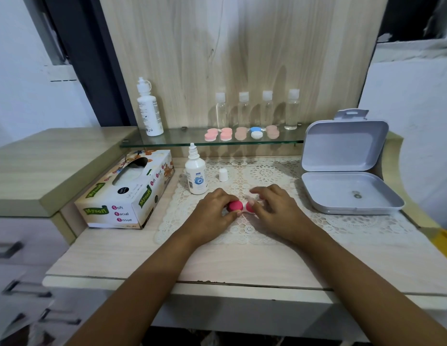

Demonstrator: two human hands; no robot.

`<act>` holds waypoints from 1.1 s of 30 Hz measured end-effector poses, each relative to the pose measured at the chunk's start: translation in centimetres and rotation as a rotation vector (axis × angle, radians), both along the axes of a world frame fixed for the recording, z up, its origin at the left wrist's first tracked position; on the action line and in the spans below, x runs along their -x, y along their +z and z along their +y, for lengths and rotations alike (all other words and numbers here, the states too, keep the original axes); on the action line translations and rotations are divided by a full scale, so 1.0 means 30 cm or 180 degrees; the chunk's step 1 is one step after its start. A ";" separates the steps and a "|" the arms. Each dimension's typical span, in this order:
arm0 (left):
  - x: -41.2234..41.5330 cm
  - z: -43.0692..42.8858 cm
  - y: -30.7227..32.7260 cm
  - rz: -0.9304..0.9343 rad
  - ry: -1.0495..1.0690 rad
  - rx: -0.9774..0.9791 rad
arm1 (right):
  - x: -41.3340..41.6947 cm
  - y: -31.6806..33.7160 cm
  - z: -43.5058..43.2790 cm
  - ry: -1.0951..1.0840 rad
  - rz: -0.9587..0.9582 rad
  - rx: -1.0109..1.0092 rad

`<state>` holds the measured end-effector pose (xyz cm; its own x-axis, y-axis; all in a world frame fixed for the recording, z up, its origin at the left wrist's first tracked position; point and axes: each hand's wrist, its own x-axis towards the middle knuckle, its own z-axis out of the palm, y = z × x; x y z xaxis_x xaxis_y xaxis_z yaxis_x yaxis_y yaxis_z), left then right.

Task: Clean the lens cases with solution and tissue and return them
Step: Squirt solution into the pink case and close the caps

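A bright pink lens case (236, 206) lies on the lace mat (267, 176). My left hand (213, 214) pinches its left cap between thumb and fingers. My right hand (272, 208) grips the right cap (250, 208) with curled fingers. A small solution bottle (196, 174) stands uncapped just behind my left hand, its white cap (223, 175) beside it. The tissue box (127, 191) lies to the left. Several more lens cases, pale pink (218, 134) and one blue-and-white (256, 132), sit on the glass shelf (182, 143).
A larger white bottle (149, 108) stands at the shelf's left end, and several clear bottles (257, 108) line its back. An open grey plastic box (347, 191) sits at the right of the mat. Drawers are at the lower left.
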<state>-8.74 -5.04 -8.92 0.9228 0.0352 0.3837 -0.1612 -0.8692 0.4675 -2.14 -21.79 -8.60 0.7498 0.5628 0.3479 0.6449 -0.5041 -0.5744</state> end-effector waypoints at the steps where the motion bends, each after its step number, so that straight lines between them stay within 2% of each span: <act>1: 0.001 0.000 0.000 0.0001 -0.0001 0.0012 | -0.003 0.000 0.000 -0.0030 0.0040 0.0046; 7: 0.003 0.000 0.002 0.0003 0.0011 -0.0024 | -0.004 0.012 0.001 -0.0260 0.0167 -0.0215; 12: 0.002 -0.001 0.004 0.0015 0.0016 -0.0003 | 0.004 0.004 -0.002 -0.0013 0.0082 0.0243; 18: 0.004 -0.001 0.004 0.0018 0.0017 -0.0032 | 0.002 0.014 -0.005 -0.0109 0.0307 -0.0213; 23: 0.003 -0.001 0.004 0.0044 0.0013 -0.0044 | -0.005 0.001 -0.007 0.0151 -0.0039 0.0351; 33: 0.000 -0.001 0.002 0.0020 0.0014 -0.0057 | -0.017 -0.005 -0.007 0.0236 -0.0107 0.0252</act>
